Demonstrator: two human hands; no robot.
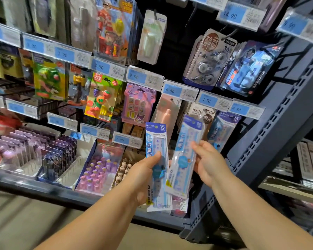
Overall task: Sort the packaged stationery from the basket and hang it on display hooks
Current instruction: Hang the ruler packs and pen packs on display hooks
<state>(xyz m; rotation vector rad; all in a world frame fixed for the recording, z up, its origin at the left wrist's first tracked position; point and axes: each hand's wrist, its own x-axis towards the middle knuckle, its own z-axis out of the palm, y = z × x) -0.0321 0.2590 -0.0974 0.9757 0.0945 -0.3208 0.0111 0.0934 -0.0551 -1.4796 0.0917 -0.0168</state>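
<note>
My left hand (143, 175) grips a blue-and-white packaged 15 cm ruler (156, 141), held upright in front of the shelf. My right hand (209, 163) holds a second, similar ruler pack (185, 152), tilted with its top leaning right. That top reaches up toward a hook where a matching ruler pack (224, 129) hangs under the 4.90 price tag (209, 101). The hook itself is hidden behind the packs. The basket is out of view.
Hooks hold eraser packs (102, 96), a pink Kuromi pack (138, 105) and correction tape packs (209, 60). Boxes of small items (96, 170) stand on the lower shelf. A grey slotted shelf upright (278, 127) runs along the right.
</note>
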